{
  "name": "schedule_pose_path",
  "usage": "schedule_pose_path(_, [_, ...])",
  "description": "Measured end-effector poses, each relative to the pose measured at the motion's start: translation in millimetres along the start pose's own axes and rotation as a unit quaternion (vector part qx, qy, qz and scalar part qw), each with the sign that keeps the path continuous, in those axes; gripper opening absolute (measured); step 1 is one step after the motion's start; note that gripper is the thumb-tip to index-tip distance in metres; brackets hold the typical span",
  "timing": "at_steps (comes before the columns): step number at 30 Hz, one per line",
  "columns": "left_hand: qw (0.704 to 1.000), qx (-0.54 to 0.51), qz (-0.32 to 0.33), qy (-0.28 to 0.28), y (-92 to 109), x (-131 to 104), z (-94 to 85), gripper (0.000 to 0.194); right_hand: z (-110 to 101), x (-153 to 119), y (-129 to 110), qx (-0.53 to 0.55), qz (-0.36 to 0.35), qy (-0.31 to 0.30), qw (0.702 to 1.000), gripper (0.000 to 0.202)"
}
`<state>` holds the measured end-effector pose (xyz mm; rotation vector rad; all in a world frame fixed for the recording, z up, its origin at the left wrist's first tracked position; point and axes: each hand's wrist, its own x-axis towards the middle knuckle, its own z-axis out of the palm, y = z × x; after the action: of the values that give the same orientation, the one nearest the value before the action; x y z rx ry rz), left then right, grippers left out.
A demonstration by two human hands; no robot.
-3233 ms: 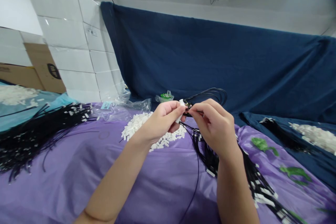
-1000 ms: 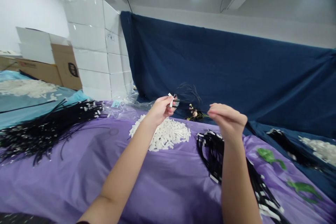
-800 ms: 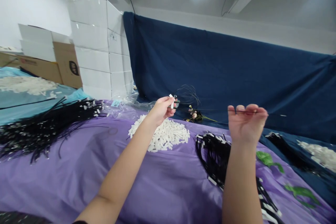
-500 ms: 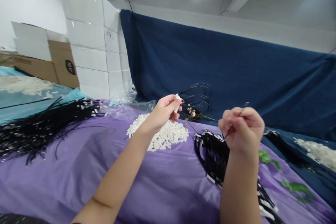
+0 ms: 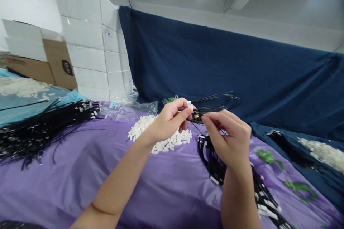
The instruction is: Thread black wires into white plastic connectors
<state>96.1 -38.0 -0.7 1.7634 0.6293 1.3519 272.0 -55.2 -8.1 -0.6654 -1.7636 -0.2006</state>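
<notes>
My left hand (image 5: 172, 118) is closed, pinching a small white plastic piece (image 5: 189, 105) between thumb and fingers. Thin black cords (image 5: 221, 97) run out to the right from the same hand in loops. Close beside it, my right hand (image 5: 231, 136) is closed in a pinch on a black cord, most of which its fingers hide. Below my left hand lies a heap of small white pieces (image 5: 168, 142) on the purple cover (image 5: 161, 186). Under my right hand rests a bundle of black cords with white ends (image 5: 212, 162).
A large pile of black cords (image 5: 40, 132) spreads at the left, near a clear plastic bag (image 5: 139, 107). White boxes (image 5: 86, 57) are stacked behind. Dark blue cloth (image 5: 201, 61) hangs at the back. Green leaves (image 5: 302, 188) and more white pieces (image 5: 325, 154) lie at the right.
My right hand has moved left and in towards my left hand, going from a raised fist to a fingertip pinch. The white piece in my left hand has turned slightly.
</notes>
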Motion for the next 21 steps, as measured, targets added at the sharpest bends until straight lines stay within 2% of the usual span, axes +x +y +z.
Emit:
schedule_pose_path(7, [0.999, 0.029, 0.025, -0.004, 0, -3, 1.8, 0.022, -1, 0, 0, 0.01, 0.006, -0.008, 1.0, 0.008])
schedule_pose_path(15, [0.996, 0.081, 0.038, -0.009, -1, -6, 1.2, 0.02, 4, -3, -5, 0.013, 0.062, 0.01, 0.998, 0.017])
schedule_pose_path(21, [0.988, 0.144, 0.06, 0.018, -4, -6, 6.2, 0.019, 13, -5, -4, -0.015, 0.092, 0.029, 0.995, 0.023])
